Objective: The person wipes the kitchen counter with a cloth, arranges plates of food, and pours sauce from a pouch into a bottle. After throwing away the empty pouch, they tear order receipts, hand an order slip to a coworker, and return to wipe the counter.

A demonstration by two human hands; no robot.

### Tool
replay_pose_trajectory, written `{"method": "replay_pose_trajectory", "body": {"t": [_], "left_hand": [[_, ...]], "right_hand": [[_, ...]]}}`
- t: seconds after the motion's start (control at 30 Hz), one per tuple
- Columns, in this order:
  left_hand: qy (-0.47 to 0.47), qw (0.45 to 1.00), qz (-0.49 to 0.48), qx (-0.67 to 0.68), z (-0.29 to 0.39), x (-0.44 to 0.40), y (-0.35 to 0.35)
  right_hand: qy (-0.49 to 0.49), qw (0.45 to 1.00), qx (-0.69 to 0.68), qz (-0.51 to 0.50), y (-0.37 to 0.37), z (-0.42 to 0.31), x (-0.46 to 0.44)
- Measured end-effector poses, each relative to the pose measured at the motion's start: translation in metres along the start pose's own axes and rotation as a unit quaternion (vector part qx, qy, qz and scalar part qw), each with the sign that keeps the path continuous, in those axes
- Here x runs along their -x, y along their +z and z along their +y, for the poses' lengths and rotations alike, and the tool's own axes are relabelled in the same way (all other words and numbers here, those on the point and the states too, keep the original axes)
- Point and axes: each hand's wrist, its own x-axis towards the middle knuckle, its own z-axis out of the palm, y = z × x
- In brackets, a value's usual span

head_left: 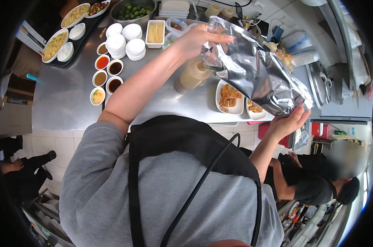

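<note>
A crumpled sheet of aluminium foil is stretched between my two hands above the right part of the steel counter. My left hand pinches its upper left corner, thumb on top. Its lower right corner is gripped by my right hand. Beneath the foil are two white dishes of browned, fried-looking food, the left dish mostly visible and the right dish partly covered. A squeeze bottle of pale sauce stands below my left hand.
Small sauce cups and stacked white lids stand on the counter. A tray of filled dishes is at the far left, a bowl of green limes behind. At right is a person in black; another person's legs show at left.
</note>
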Motion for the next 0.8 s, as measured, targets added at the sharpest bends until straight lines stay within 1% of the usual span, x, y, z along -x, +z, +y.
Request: {"method": "replay_pose_trajectory", "body": {"t": [0.1, 0.33, 0.6, 0.67, 0.8], "left_hand": [[-0.005, 1.0, 0.009, 0.027, -0.003, 0.001, -0.001], [0.006, 0.999, 0.008, 0.049, -0.013, -0.002, -0.009], [0.019, 0.996, 0.006, 0.085, -0.014, -0.003, -0.012], [0.02, 0.996, 0.0, 0.09, -0.015, -0.003, -0.013], [0.024, 0.994, 0.003, 0.104, -0.015, -0.003, -0.015]], "right_hand": [[-0.014, 1.0, 0.013, -0.018, 0.005, -0.004, -0.005], [-0.02, 0.998, 0.052, -0.015, 0.016, -0.015, -0.015], [-0.034, 0.998, 0.055, -0.024, 0.023, -0.019, -0.025], [-0.044, 0.996, 0.054, -0.057, 0.021, -0.019, -0.028], [-0.063, 0.997, 0.041, -0.031, 0.034, -0.023, -0.031]]}}
